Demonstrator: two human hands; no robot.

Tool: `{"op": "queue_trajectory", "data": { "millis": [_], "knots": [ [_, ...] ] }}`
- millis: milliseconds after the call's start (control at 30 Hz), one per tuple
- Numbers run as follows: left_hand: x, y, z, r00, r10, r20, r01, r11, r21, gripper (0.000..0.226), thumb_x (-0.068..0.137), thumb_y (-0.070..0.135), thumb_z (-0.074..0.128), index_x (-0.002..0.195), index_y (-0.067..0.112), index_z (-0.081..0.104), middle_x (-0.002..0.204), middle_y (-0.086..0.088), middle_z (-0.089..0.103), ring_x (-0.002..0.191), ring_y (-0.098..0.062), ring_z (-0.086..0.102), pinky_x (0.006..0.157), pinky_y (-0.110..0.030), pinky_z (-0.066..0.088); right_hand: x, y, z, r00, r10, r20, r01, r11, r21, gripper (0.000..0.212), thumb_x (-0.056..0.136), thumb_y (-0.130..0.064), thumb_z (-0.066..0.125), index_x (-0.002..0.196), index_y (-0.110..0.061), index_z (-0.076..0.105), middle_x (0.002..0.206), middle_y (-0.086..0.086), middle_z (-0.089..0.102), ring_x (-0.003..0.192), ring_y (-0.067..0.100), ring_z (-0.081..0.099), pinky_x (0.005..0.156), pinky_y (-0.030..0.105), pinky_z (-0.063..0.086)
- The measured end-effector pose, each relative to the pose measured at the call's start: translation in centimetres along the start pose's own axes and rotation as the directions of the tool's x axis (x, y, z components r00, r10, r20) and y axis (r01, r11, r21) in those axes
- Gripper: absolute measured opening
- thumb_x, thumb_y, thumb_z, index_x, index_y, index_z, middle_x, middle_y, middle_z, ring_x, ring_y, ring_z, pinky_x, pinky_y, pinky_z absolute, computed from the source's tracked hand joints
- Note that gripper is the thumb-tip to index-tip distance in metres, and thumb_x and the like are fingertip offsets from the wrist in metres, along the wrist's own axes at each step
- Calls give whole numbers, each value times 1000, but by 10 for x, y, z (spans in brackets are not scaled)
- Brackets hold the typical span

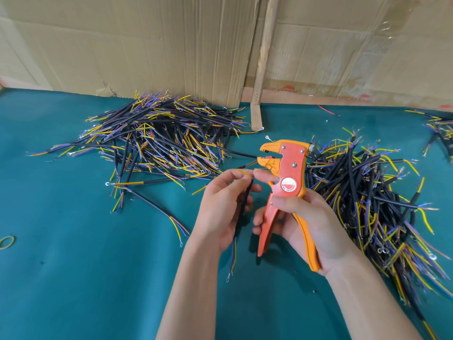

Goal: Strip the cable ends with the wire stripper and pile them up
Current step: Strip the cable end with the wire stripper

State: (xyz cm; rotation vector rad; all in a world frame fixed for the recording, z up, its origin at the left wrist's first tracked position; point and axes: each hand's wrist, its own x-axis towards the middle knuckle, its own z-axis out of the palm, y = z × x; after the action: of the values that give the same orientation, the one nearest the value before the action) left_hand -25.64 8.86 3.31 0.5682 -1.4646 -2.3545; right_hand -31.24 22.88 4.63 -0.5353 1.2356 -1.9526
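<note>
My right hand (304, 224) grips the handles of an orange and red wire stripper (285, 182), held upright with its jaws pointing left and apart. My left hand (220, 204) holds a short black cable (244, 204) upright beside the stripper. The cable's thin yellow and blue cores stick out at the top, where my left fingers and my right thumb tip meet around them. Its lower cores hang below my left palm and end in a ring terminal. A big pile of cables (157, 138) lies at the back left, and another pile (367, 200) lies on the right.
The work surface is a teal mat (73, 278). Cardboard sheets (171, 45) stand along the back edge. A few loose cables lie in front of the left pile. A rubber band (7, 241) sits at the far left edge, and more cables (438, 133) at the far right.
</note>
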Motion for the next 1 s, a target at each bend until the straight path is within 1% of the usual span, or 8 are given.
{"op": "queue_trajectory", "data": {
  "millis": [67,233,333,433,533,667,800,1000],
  "knots": [
    [-1,-1,-1,1000,21,18,-21,1000,2,16,99,3,56,88,12,63,77,-7,68,58,-14,48,58,-23,41,0,-1,-1,1000,-3,-11,3,1000,10,47,81,-10,68,128,-12,70,85,17,62,70,34,62,68,49,57],
    [0,-1,-4,998,22,58,-22,1000,-2,24,94,5,61,116,12,69,81,-7,64,61,-15,50,58,-25,45,0,-2,-2,1000,8,-6,-8,1000,-5,51,78,-12,73,129,-11,69,85,18,62,70,34,62,68,48,56],
    [1,-1,-2,999,25,28,-25,1000,8,16,95,26,66,101,13,73,73,-2,59,59,-13,46,49,-21,37,0,-1,-2,1000,20,3,-20,1000,-24,48,80,-11,71,127,-9,70,94,23,59,71,36,61,68,49,55],
    [4,-5,1,997,50,-60,-44,993,108,36,100,36,60,91,3,71,64,3,53,52,-11,38,42,-20,29,-1,1,0,999,46,29,-44,997,-57,48,82,-11,69,130,-12,69,83,22,61,73,36,61,69,46,56],
    [2,-4,1,996,59,-63,-52,992,114,32,101,25,57,81,9,76,61,5,54,51,-11,33,41,-20,25,-2,0,2,998,57,26,-56,997,-54,56,76,-16,75,131,-12,69,79,23,58,73,36,62,69,46,56],
    [3,-2,2,993,15,-113,-8,998,57,34,98,15,57,107,-17,63,63,1,50,52,-10,38,41,-20,28,-2,-2,1,998,53,30,-52,998,-38,48,83,-12,66,131,-10,68,81,25,55,72,36,61,68,46,56],
    [2,-2,4,994,3,-106,0,999,32,35,97,12,52,111,-20,58,64,1,47,50,-11,35,42,-22,24,-3,-1,2,998,54,36,-53,998,-42,48,83,-12,65,130,-11,69,81,26,54,73,36,61,69,46,56],
    [2,1,4,998,-16,-59,11,997,-80,18,100,12,50,91,0,62,68,-7,53,55,-13,48,43,-21,32,-2,-3,0,1000,20,6,-20,999,33,48,81,-11,65,130,-7,68,80,20,59,69,35,61,66,48,56]
  ]
}}
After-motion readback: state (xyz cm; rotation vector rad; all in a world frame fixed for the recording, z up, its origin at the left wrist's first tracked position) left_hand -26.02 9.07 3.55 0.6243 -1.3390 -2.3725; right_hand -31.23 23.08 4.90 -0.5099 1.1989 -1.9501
